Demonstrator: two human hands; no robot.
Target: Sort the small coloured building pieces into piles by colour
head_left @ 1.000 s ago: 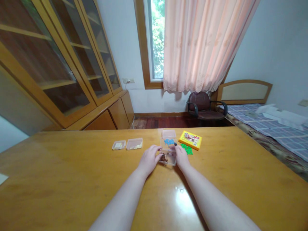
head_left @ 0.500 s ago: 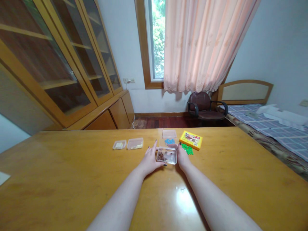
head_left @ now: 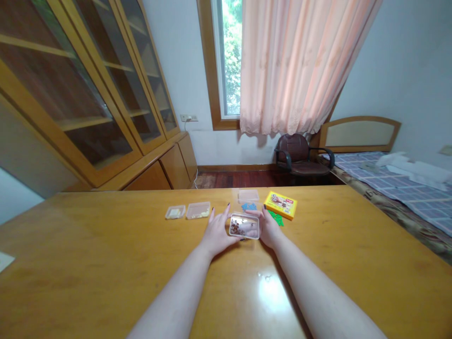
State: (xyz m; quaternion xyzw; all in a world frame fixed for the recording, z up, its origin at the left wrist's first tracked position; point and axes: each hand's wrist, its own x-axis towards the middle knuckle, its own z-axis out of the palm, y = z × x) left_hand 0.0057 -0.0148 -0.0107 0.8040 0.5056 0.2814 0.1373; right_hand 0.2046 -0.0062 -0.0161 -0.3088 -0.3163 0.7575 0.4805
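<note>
Between my two hands is a small clear plastic box (head_left: 251, 232) with small brown pieces (head_left: 238, 227) gathered mostly at its left end. My left hand (head_left: 216, 233) grips the box's left side, thumb along the near edge and some fingers raised. Around the right end of the box, my right hand (head_left: 271, 230) is closed, its fingers partly behind the box. A pile of blue pieces (head_left: 249, 206) lies just beyond the box. Green pieces (head_left: 277, 218) lie beside my right hand, partly covered by it.
A yellow printed box (head_left: 281, 204) lies at the far right of the wooden table (head_left: 141, 273). Behind the blue pieces is another clear tray (head_left: 248, 196). Two shallow plastic containers, one smaller (head_left: 175, 212) and one larger (head_left: 198, 210), sit to the left with pale pieces inside.
The clear box has tipped slightly in my hands, and the brown pieces have shifted inside it. My left fingers have spread a little more.
</note>
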